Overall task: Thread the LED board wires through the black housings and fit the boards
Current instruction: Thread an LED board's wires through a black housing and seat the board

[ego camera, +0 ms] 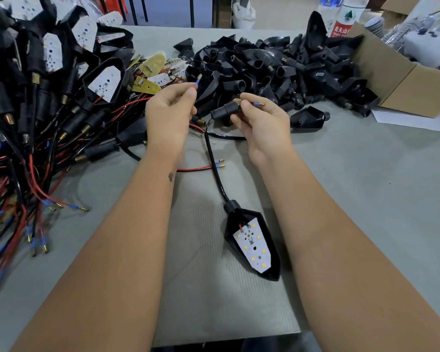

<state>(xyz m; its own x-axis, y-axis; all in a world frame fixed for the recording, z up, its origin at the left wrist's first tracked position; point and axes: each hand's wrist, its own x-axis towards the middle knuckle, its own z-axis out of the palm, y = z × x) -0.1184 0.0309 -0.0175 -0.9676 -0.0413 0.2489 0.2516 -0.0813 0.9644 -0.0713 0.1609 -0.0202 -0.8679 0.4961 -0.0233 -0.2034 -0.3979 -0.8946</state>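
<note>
two wire ends [198,80], one per hand. left hand [169,111] pinches a blue-sleeved lead, tip at 1 o'clock. right hand [261,123] pinches the other where it exits the black threaded stem [222,111]. likely light, limp wire; grip the sleeve. forearms converge, wrists raised. black housing [254,246], led board [252,243] seated, lies at 6 o'clock on the table [366,199].
</note>
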